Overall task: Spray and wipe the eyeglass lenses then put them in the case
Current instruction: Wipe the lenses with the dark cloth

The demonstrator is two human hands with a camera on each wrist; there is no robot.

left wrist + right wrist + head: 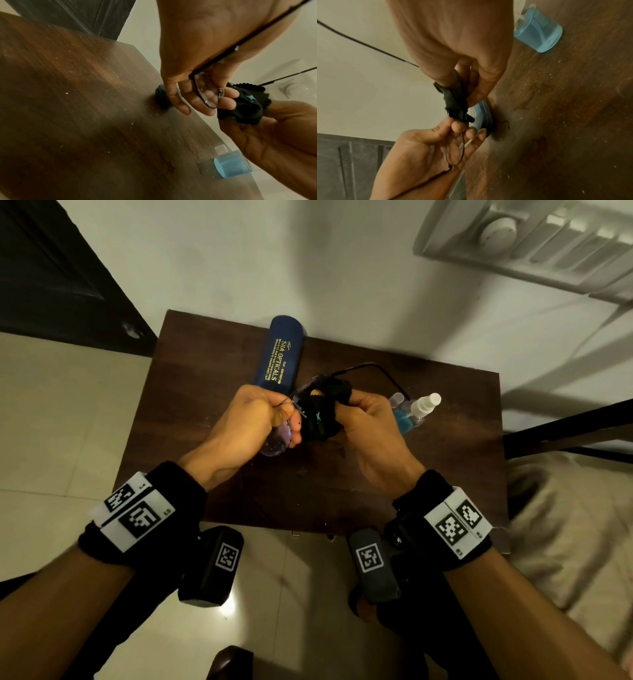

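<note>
1. We note the left hand [251, 419] pinching the eyeglasses [206, 92] by one lens rim, above the middle of the wooden table [205, 392].
2. We find the right hand [370, 422] curled round a black cloth [323, 410], pressed onto the other lens.
3. The blue case [279, 354] lies at the far left, its gold lettering reading "SHA OPTICALS"; the smaller print is illegible.
4. The spray bottle [416, 412], holding blue liquid, lies right of the hands.

Home room: tiled floor [51, 412], panelled door [51, 268].
</note>
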